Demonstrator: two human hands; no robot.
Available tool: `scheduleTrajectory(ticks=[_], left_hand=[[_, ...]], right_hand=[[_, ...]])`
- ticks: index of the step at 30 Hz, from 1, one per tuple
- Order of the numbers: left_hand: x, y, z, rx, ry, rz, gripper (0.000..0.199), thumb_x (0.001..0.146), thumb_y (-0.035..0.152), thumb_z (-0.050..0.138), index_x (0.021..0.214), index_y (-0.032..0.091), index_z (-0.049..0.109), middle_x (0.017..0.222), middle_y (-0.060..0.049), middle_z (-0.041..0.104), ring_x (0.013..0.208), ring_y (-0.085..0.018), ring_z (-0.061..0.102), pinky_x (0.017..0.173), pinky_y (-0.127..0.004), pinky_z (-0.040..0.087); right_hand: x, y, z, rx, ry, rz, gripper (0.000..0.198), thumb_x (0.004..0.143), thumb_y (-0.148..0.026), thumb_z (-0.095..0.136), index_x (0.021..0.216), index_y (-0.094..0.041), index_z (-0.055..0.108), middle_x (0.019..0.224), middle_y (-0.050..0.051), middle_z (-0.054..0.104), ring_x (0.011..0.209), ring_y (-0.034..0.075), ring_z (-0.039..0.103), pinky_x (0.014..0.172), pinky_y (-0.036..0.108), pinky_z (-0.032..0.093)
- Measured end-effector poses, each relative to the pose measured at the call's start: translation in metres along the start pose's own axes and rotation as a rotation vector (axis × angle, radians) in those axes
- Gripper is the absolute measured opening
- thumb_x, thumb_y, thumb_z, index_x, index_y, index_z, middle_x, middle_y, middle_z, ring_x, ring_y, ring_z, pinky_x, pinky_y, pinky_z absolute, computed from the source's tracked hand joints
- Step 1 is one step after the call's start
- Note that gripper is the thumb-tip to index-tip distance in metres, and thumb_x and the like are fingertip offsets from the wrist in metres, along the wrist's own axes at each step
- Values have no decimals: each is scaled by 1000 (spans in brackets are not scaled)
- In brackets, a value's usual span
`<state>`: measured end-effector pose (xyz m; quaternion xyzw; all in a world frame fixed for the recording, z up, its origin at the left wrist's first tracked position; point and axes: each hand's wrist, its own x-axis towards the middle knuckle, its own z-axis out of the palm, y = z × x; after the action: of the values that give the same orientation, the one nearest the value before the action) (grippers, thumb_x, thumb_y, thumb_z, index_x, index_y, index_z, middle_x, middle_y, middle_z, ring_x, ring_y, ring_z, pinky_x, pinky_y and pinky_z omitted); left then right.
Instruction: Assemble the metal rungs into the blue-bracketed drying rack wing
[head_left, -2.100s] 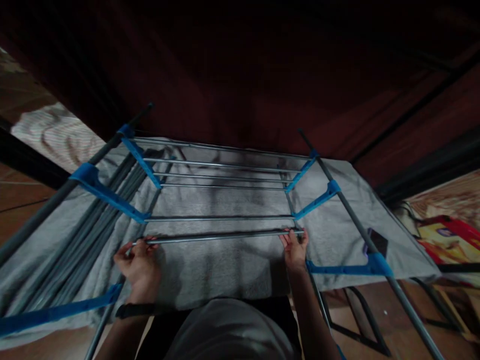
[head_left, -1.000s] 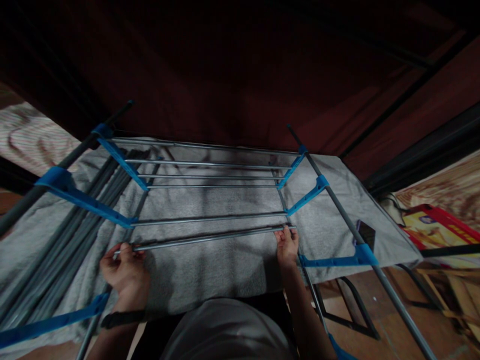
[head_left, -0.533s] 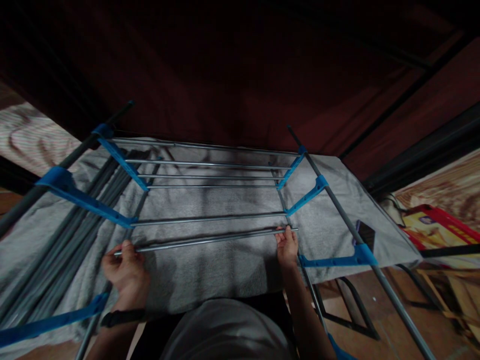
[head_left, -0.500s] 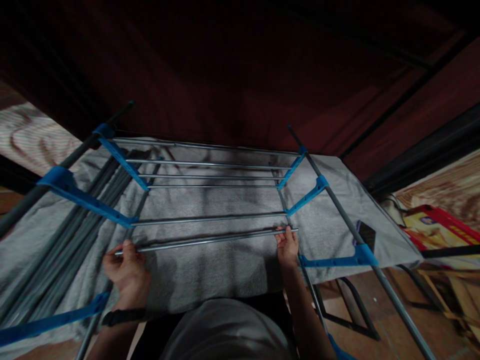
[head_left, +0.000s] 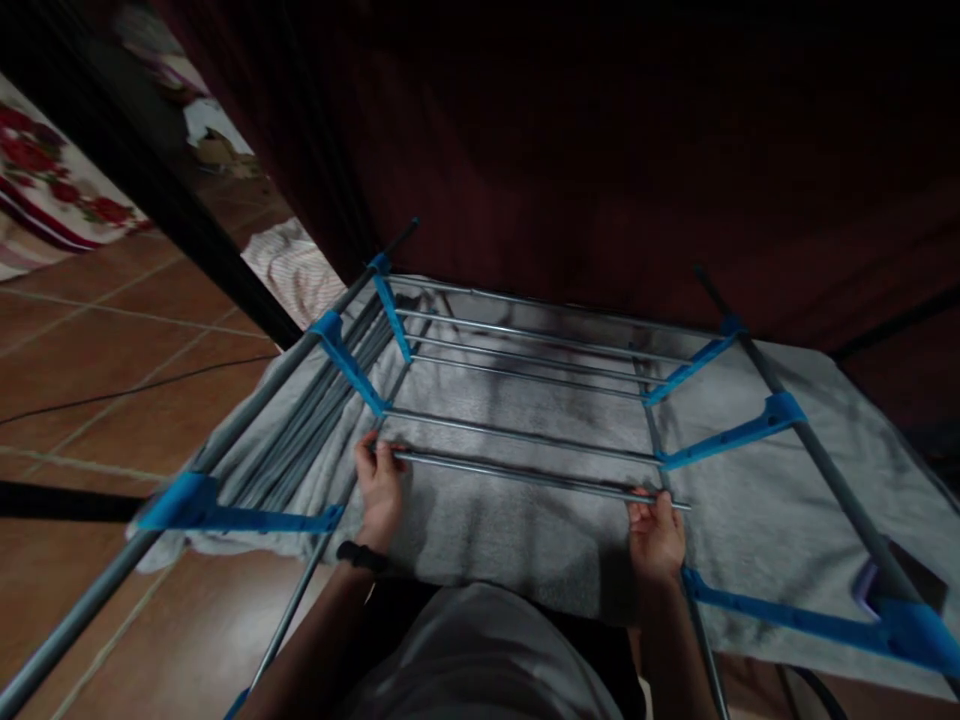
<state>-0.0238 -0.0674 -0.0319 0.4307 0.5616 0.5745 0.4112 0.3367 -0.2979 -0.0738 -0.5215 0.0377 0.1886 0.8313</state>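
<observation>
A thin metal tube (head_left: pixel 510 474) stretches across between my two hands. My left hand (head_left: pixel 381 486) pinches its left end, close to a grey upright of the rack. Near the other end, my right hand (head_left: pixel 655 532) grips the tube, and a short tip sticks out past the fingers beside the right upright. Around them stands a rack frame of grey poles with blue plastic brackets (head_left: pixel 352 370). Several metal rods (head_left: pixel 525 437) span the frame parallel to the held tube, farther from me. Whether the tube's left end touches the frame is hidden by my fingers.
A bundle of grey tubes (head_left: pixel 307 425) lies on the left of the grey cloth (head_left: pixel 525 545). At the right, a phone (head_left: pixel 919 575) rests partly behind a pole. A dark red curtain (head_left: pixel 555 160) hangs behind, and tiled floor (head_left: pixel 112 390) shows at the left.
The view has swung to the left, so the rack appears farther right and more floor shows. Both hands keep hold of the metal tube, which now slants down toward the right in view.
</observation>
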Motion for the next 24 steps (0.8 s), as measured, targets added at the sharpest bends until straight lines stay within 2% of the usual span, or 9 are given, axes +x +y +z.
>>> scheduleTrajectory(ticks=[3, 7, 11, 13, 16, 18, 24], left_hand=[[-5, 3, 1, 126, -45, 16, 48, 96, 56, 54, 130, 22, 55, 91, -6, 66, 66, -17, 58, 60, -29, 52], [-9, 3, 1, 333, -193, 85, 48, 101, 61, 41, 122, 24, 63, 104, -11, 70, 80, -21, 66, 70, -34, 59], [-15, 3, -2, 548, -367, 242, 42, 106, 49, 37, 134, 26, 58, 120, -10, 71, 106, -24, 69, 94, -40, 58], [-19, 4, -4, 663, -469, 359, 42, 107, 45, 39, 140, 25, 55, 121, -11, 71, 111, -24, 68, 101, -41, 55], [-24, 5, -5, 843, -585, 518, 45, 106, 44, 46, 145, 23, 52, 115, -11, 71, 108, -25, 67, 99, -39, 54], [-27, 6, -5, 957, -600, 587, 43, 107, 39, 46, 146, 22, 54, 111, -11, 71, 106, -25, 66, 96, -37, 53], [-30, 9, -5, 1251, -585, 652, 45, 108, 25, 37, 150, 23, 54, 94, -8, 70, 94, -23, 67, 85, -33, 49]], right_hand=[[2, 0, -4, 14, -8, -7, 34, 75, -40, 88, 87, -21, 62, 82, -2, 72, 74, 13, 71, 71, 28, 61], [4, -1, -8, 14, -24, -8, 35, 74, -41, 89, 85, -20, 63, 82, -2, 72, 75, 11, 69, 73, 26, 61], [5, -1, -11, 0, -31, -20, 31, 77, -39, 87, 83, -21, 63, 82, -3, 71, 75, 11, 69, 75, 26, 61], [6, -2, -12, -16, -31, -9, 30, 78, -40, 86, 82, -21, 63, 82, -2, 71, 74, 11, 68, 73, 26, 60], [10, -2, -14, -20, -27, 7, 31, 77, -40, 86, 81, -21, 62, 80, -1, 71, 74, 11, 68, 73, 26, 60], [12, -2, -16, -17, -31, 1, 31, 77, -41, 86, 81, -21, 61, 79, -2, 71, 76, 12, 69, 75, 28, 60], [14, -2, -20, -40, -29, -2, 28, 81, -42, 82, 82, -23, 61, 79, -2, 71, 80, 15, 71, 76, 31, 62]])
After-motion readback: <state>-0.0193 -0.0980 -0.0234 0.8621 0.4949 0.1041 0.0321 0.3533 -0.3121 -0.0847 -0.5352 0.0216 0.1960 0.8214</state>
